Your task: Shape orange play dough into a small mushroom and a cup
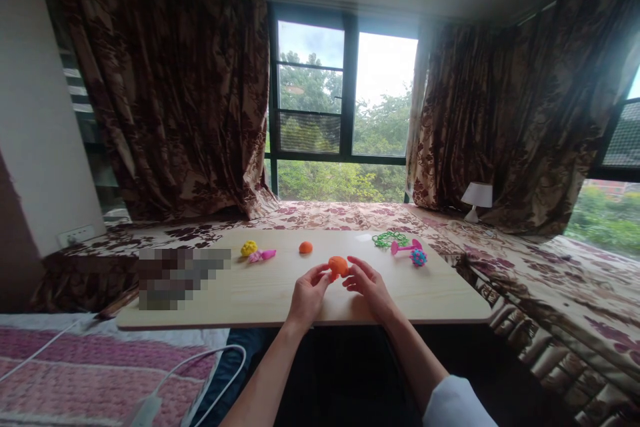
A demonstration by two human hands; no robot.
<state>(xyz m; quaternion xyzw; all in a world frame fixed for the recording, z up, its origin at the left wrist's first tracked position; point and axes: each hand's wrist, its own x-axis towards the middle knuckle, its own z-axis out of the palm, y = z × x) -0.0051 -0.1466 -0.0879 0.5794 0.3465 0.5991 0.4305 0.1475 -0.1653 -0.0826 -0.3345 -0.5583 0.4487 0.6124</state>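
My left hand point(309, 290) pinches an orange rounded toy point(339, 267) between thumb and fingers, a little above the table. At the toy's other side, the fingertips of my right hand point(367, 285) are curved against its edge. Whether the toy is hard or soft, I cannot tell. Beyond it, a smaller orange dome-shaped piece point(305, 248) rests on the tabletop. To the left lie a yellow bumpy toy point(249, 249) and a pink toy point(263, 255). On the right are a blue and pink knobbly ball point(418, 257), a pink dumbbell-like toy point(403, 247) and green string point(389, 239).
The pale wooden table point(240, 300) has rounded corners. A blurred-out patch point(173, 280) hides its left end. Behind stands a patterned window ledge, with a small white lamp point(477, 197) at right. A white cable point(235, 347) loops over the bed at lower left.
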